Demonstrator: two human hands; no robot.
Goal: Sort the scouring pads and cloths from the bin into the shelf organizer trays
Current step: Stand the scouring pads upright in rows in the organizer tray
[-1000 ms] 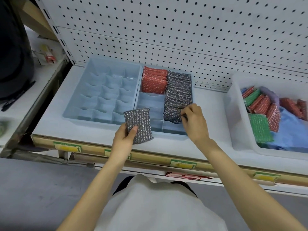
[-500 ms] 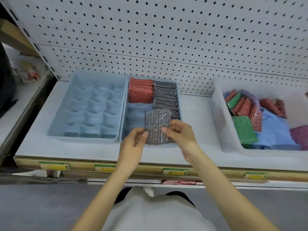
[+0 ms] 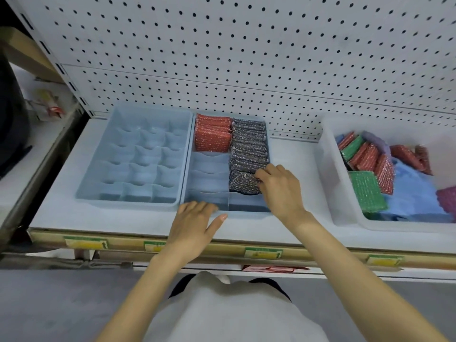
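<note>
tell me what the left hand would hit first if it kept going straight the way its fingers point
The left hand, open with fingers pointing away from the person, would first meet the front wall of the pad-holding tray. The fingers look at or close to that wall; contact is hard to judge.

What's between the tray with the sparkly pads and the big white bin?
Just bare white shelf, with the right hand across it, gripping the front silver pad; the head view shows it.
</note>
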